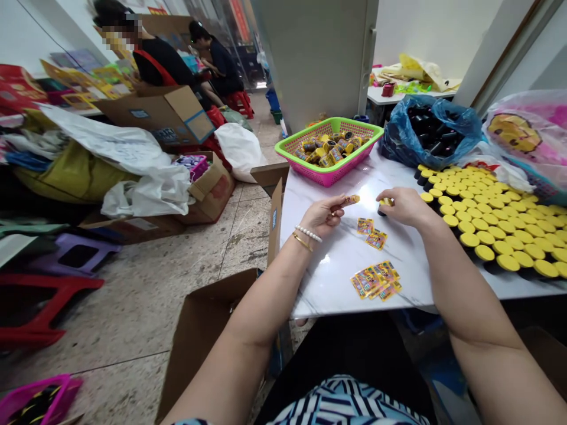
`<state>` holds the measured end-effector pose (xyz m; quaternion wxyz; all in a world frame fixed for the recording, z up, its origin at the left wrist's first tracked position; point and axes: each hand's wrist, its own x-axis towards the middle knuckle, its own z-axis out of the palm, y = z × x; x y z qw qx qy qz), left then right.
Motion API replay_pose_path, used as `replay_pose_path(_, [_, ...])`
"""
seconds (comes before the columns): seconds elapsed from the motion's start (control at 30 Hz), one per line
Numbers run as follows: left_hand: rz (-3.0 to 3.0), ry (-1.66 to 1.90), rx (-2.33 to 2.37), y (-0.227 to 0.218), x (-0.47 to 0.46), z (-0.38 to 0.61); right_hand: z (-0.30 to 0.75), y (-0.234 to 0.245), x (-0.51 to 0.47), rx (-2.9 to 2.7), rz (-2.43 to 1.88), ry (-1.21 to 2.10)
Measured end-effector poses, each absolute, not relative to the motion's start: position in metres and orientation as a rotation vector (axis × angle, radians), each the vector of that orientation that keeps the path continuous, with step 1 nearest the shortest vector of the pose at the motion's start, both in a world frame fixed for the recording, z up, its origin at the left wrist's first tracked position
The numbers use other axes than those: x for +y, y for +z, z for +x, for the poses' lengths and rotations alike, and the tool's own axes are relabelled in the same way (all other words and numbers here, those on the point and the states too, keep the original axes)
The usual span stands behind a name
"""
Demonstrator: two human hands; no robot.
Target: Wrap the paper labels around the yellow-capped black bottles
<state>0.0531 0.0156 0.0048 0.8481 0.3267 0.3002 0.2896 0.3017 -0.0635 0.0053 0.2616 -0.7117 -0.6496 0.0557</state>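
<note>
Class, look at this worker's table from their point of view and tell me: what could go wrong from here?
The yellow-capped bottles stand close to the table edge, right beside the right arm, so one careless sweep might knock some off. The small label pinched in the left hand could slip and fall to the floor. The loose labels lying on the smooth tabletop could get brushed aside or mixed up.

A white marble-look worktop (323,277) carries a pink plastic basket (328,175) with a green rim, packed with labelled bottles (328,147); a blue plastic bag (427,139) of dark bottles sits at its far edge; yellow-capped bottles (491,227) stand in close rows at right; loose yellow printed labels (375,280) lie in a small heap near the front edge, two more just beyond.
</note>
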Motion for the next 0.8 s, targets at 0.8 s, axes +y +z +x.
replay_pose_path(0.8, [0.412, 0.584, 0.551, 0.009, 0.013, 0.055, 0.242, 0.011, -0.063, -1.124, -1.038, 0.664])
